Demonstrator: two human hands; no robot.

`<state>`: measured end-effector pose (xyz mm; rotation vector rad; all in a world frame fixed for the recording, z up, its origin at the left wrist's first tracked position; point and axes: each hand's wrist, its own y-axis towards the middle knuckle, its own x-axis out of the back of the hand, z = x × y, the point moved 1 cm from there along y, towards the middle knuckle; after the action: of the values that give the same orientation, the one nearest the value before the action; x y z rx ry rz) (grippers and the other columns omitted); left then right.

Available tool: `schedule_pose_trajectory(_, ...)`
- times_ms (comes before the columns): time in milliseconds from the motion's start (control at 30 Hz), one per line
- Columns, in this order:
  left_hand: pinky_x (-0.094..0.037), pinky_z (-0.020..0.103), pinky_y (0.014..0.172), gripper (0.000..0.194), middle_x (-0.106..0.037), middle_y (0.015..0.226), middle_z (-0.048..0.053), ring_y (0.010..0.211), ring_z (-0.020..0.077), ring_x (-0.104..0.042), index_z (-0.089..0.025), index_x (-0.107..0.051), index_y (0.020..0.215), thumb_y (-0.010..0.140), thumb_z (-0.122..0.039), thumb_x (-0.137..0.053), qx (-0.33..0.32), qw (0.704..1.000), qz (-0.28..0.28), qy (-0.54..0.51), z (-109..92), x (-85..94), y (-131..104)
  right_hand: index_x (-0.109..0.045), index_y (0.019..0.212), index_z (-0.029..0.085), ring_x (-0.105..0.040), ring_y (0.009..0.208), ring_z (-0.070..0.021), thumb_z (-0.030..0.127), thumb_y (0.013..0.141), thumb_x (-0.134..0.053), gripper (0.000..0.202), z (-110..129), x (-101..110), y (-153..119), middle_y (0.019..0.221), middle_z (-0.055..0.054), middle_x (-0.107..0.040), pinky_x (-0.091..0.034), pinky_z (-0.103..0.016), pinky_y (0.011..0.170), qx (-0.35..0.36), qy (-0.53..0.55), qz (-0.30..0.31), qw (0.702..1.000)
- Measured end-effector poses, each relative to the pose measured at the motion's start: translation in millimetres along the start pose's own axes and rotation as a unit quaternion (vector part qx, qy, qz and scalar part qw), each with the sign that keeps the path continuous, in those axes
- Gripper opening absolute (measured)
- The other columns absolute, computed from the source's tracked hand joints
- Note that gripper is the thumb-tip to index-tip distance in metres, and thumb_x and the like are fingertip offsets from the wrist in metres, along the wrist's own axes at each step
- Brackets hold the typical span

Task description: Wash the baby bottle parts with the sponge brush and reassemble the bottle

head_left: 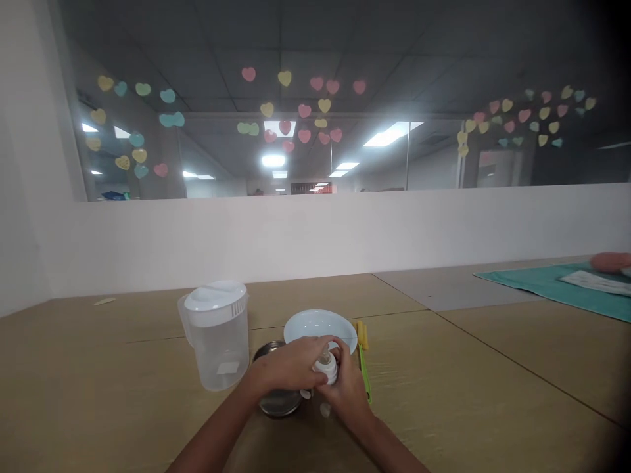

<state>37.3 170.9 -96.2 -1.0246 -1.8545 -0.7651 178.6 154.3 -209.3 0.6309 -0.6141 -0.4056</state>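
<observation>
In the head view both my hands meet over the table, closed on a baby bottle nipple (325, 369) with a white collar and a clear teat. My left hand (293, 361) reaches in from the left, its fingertips and thumb at the collar and the teat. From the right, my right hand (348, 381) has its fingers curled round the other side. Partly hidden beneath my left hand is a round metal pot (280, 404). Just behind the hands stands a white bowl (315, 322). A small pale translucent piece (325, 410) lies below them.
To the left stands a clear plastic pitcher (221, 351) with a white lid. Right of the bowl lies a green-handled brush (365, 374) with a yellow end. A teal cloth (542, 282) is at the far right. Behind the table rises a white wall (296, 236) under a window with heart stickers.
</observation>
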Motion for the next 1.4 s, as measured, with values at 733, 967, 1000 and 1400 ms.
schedule_pose_trajectory(733,-0.032,0.026,0.054,0.039,-0.065,0.075,0.003,0.067,0.018,-0.058,-0.019,-0.063,0.082,0.079,-0.053,-0.045,0.129,0.965,-0.125,0.191,-6,-2.6,2,-0.039,0.116,0.015,-0.06,0.066,-0.0174,0.036,0.065,-0.061,0.059,-6,-6,-1,0.077,-0.001,-0.059,-0.046,-0.027,0.057,0.014,-0.04,-0.028,0.999)
schedule_pose_trajectory(967,-0.032,0.024,0.058,0.013,-0.062,0.084,-0.001,0.074,0.014,-0.055,-0.02,-0.056,0.08,0.082,-0.027,-0.045,0.07,0.973,-0.146,0.162,2,-6.1,9,-0.037,0.117,0.015,-0.061,0.074,-0.0195,0.04,0.066,-0.063,0.063,-8,-4,2,0.083,-0.004,-0.062,-0.048,-0.029,0.063,0.012,-0.041,-0.021,0.999)
schedule_pose_trajectory(1000,-0.031,0.024,0.058,0.014,-0.062,0.084,0.0,0.073,0.0143,-0.055,-0.02,-0.056,0.08,0.083,-0.029,-0.045,0.075,0.971,-0.152,0.171,3,-7.0,10,-0.036,0.118,0.015,-0.062,0.075,-0.0197,0.04,0.066,-0.063,0.063,-8,-4,2,0.084,-0.004,-0.062,-0.048,-0.03,0.064,0.012,-0.038,-0.018,0.999)
schedule_pose_trajectory(1400,-0.017,0.027,0.051,0.045,-0.057,0.064,0.001,0.056,0.0121,-0.048,-0.017,-0.052,0.061,0.093,-0.039,-0.028,0.164,0.913,-0.307,0.213,4,3.6,11,-0.042,0.11,0.014,-0.062,0.085,-0.0247,0.046,0.068,-0.064,0.057,-10,-3,-1,0.097,-0.011,-0.063,-0.049,-0.033,0.068,-0.004,-0.057,-0.025,0.998)
